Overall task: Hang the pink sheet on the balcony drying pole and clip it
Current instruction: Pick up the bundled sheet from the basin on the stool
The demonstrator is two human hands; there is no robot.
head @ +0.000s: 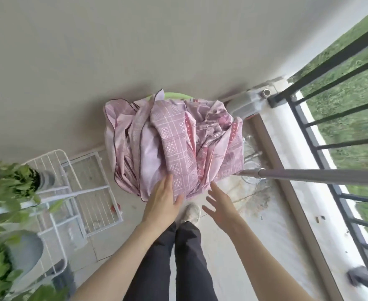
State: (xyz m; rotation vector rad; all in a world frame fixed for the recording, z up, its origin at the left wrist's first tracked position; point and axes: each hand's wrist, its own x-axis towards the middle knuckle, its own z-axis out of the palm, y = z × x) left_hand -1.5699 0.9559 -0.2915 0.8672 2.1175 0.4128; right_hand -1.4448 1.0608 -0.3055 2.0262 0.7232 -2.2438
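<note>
Head view: looked steeply down past two bare forearms to dark trousers and a pale shoe [191,213] on the balcony floor.
Sheet: the pink sheet [174,144] hung in a thick bunch over the near end of the drying pole [309,175], gathered rather than spread, so most of the pole stood bare toward the railing [330,118].
Left hand: the left hand [162,203] lay flat with straight fingers against the lower folds, touching the cloth and gripping nothing; I judged it was steadying the bundle so it would not slide off.
Right hand: the right hand [219,203] hovered just beside the sheet's lower edge, fingers spread, holding nothing, seemingly placed to catch an edge and draw it along the pole.
Basin: a green rim [170,95] showed behind the sheet.
Clips: none visible, so clipping was not yet done.
Left side: a white wire rack [87,181] and leafy plants [11,183] stood well apart from the sheet.
</note>
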